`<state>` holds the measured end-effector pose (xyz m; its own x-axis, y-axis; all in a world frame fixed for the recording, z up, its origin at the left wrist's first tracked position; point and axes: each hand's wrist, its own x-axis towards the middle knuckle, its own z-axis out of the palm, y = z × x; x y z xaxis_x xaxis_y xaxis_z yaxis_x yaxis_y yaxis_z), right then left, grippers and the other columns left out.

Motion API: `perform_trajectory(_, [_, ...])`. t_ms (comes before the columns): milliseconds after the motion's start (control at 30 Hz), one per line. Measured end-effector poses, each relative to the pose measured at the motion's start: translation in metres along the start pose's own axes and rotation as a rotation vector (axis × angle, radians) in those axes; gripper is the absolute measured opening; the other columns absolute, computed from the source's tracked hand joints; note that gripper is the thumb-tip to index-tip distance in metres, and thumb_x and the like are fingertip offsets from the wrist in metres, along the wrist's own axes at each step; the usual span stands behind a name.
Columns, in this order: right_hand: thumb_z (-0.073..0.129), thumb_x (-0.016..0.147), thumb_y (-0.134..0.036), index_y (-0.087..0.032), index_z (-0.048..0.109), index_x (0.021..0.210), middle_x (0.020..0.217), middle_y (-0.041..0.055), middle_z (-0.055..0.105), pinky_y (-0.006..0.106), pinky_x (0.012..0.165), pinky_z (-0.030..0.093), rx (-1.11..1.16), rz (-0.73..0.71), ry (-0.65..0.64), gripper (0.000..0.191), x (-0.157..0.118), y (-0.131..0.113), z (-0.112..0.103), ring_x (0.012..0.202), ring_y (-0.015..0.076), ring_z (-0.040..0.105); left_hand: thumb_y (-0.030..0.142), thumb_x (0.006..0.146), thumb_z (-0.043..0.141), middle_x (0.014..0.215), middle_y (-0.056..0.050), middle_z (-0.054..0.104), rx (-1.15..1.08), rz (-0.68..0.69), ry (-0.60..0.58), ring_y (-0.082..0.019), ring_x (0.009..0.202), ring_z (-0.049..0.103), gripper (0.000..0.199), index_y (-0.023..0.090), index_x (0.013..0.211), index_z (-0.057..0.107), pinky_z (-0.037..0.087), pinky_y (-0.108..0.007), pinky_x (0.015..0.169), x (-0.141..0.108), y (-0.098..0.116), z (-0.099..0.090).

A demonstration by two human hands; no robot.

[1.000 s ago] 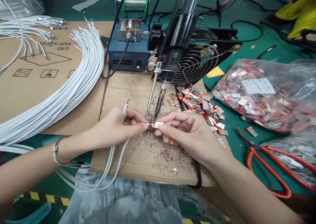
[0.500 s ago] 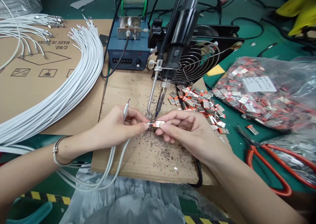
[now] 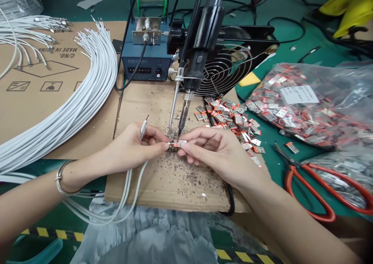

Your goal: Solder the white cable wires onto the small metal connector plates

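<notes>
My left hand (image 3: 142,143) pinches a white cable close to its wire end; another cable end (image 3: 143,127) sticks up between its fingers. Between finger and thumb, my right hand (image 3: 205,145) grips a small metal USB connector (image 3: 182,143) with an orange-red part facing left. The cable's wires meet the connector's left end. Just above this joint is the tip of the soldering iron (image 3: 182,116), with a thin bent metal tube (image 3: 174,108) beside it. Whether the tip touches is too small to tell.
Loose connectors (image 3: 233,118) lie right of the iron, before a black fan (image 3: 217,75). Further right are a bag of connectors (image 3: 314,116) and red-handled pliers (image 3: 309,171). White cables (image 3: 96,97) cover cardboard at left. A blue solder feeder (image 3: 145,64) stands behind.
The whole view has shifted slightly, moving most things a little left in the picture. Both hands keep their grips, and the connector's orange-red part now sits just under the iron tip.
</notes>
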<state>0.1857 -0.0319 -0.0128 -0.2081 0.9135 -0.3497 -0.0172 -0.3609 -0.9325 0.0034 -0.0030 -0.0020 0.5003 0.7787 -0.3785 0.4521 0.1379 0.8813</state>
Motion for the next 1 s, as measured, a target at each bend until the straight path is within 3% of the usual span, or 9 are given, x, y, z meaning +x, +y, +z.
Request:
perform_trajectory(367, [0.070, 0.066, -0.024, -0.015, 0.065, 0.073, 0.060, 0.0022, 0.068, 0.017, 0.043, 0.045, -0.015, -0.008, -0.037, 0.013, 0.0012, 0.0019, -0.0041, 0.043, 0.0057, 0.054, 0.024, 0.074, 0.059, 0.053, 0.004, 0.049, -0.048, 0.055, 0.037, -0.007, 0.049, 0.043, 0.014, 0.011, 0.078, 0.061, 0.033, -0.018, 0.045, -0.0035, -0.0012, 0.0031])
perform_trajectory(633, [0.071, 0.066, -0.023, -0.014, 0.064, 0.072, 0.060, 0.0024, 0.068, 0.015, 0.043, 0.045, 0.000, -0.007, -0.035, 0.013, 0.0017, 0.0019, -0.0031, 0.044, 0.0049, 0.055, 0.021, 0.074, 0.057, 0.062, -0.002, 0.059, 0.003, 0.111, 0.070, -0.008, 0.052, 0.046, 0.013, 0.010, 0.076, 0.064, 0.035, -0.019, 0.047, -0.0044, -0.0042, 0.0054])
perform_trajectory(1000, [0.072, 0.066, -0.025, -0.016, 0.066, 0.074, 0.062, 0.0024, 0.069, 0.017, 0.044, 0.046, 0.032, -0.048, -0.058, 0.013, 0.0005, 0.0055, -0.0058, 0.045, 0.0064, 0.055, 0.022, 0.073, 0.056, 0.060, -0.001, 0.058, -0.051, 0.112, 0.078, -0.008, 0.053, 0.046, 0.016, 0.010, 0.079, 0.065, 0.035, -0.020, 0.048, -0.0044, -0.0041, 0.0077])
